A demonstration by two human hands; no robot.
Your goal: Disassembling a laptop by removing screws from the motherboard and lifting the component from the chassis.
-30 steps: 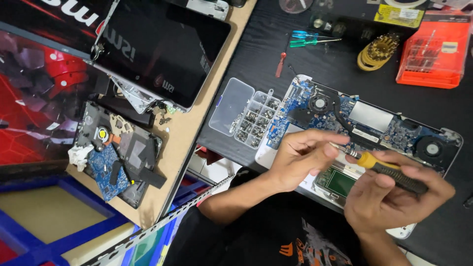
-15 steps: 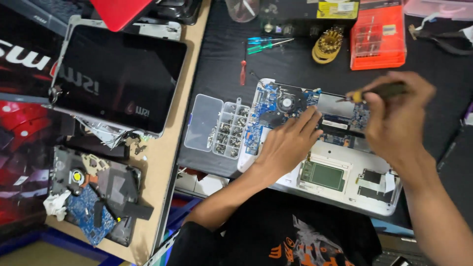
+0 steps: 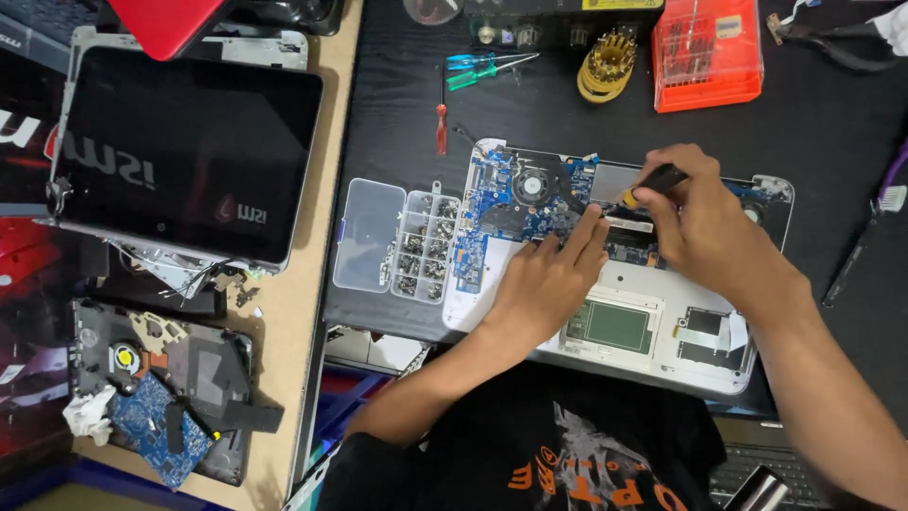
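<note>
An opened laptop base [image 3: 643, 331] lies on the black table, its blue circuit board [image 3: 492, 199] and round fan [image 3: 532, 185] exposed. My left hand [image 3: 549, 279] rests flat on the board, fingers pointing toward the middle of it. My right hand [image 3: 705, 222] grips a screwdriver [image 3: 651, 185] with a black and yellow handle, its tip down on the board just beyond my left fingertips. A clear compartment box of screws [image 3: 397, 241] sits open immediately left of the laptop base.
A detached laptop screen [image 3: 189, 156] lies on the wooden bench at left, with a second dismantled base [image 3: 161, 388] below it. At the table's back are small screwdrivers [image 3: 478, 68], a yellow brass coil [image 3: 605, 61], an orange bit case [image 3: 707, 52] and pliers [image 3: 832, 43].
The view has shifted, so the laptop base now sits more central. My right hand with the screwdriver came down from the board's right side to its middle, beside my left fingertips.
</note>
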